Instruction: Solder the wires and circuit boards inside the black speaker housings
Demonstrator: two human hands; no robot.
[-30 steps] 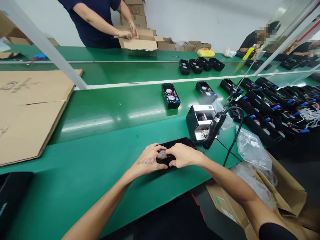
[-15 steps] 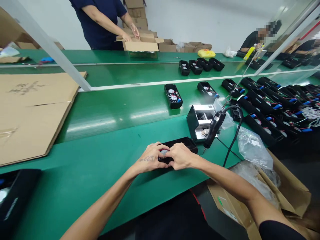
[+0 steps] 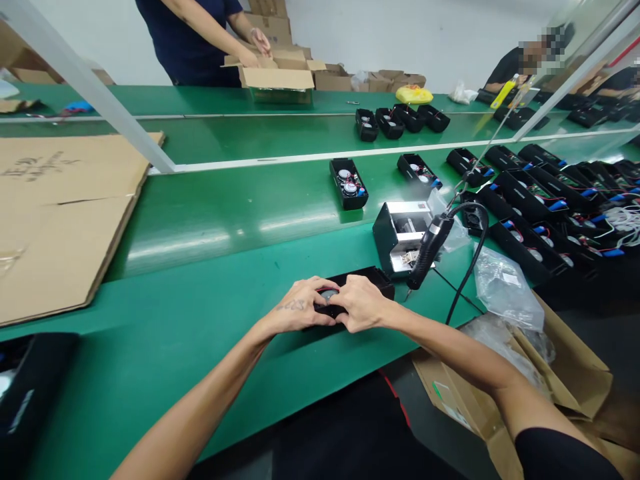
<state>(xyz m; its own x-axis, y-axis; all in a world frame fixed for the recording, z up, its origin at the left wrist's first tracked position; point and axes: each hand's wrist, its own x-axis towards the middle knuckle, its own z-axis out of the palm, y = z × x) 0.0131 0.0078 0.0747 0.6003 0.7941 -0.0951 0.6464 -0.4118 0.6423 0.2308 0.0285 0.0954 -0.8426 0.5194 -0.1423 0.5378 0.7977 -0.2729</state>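
A black speaker housing (image 3: 377, 277) lies on the green work mat in front of me, its long side running left to right. Inside its left end sits a round grey speaker (image 3: 329, 294), partly covered by my fingers. My left hand (image 3: 296, 307) is closed around the left side of this speaker, thumb at the near wall. From the right, my right hand (image 3: 363, 304) pinches the same part with bent fingers; the fingertips are partly hidden. Just beyond the housing's right end hangs a black electric screwdriver (image 3: 430, 252), beside a silver and black screw feeder (image 3: 400, 237).
Open housings with speakers and wires (image 3: 349, 183) stand on the conveyor, with many more stacked at right. A flat cardboard sheet (image 3: 65, 220) lies at left, near another housing (image 3: 35, 393). Plastic bags (image 3: 507, 287) hang over a carton at right. Across the line, a person handles a box (image 3: 280, 77).
The view has tilted down slightly. Both my hands stay at the left end of the housing, with fingers shifted only a little around the speaker.
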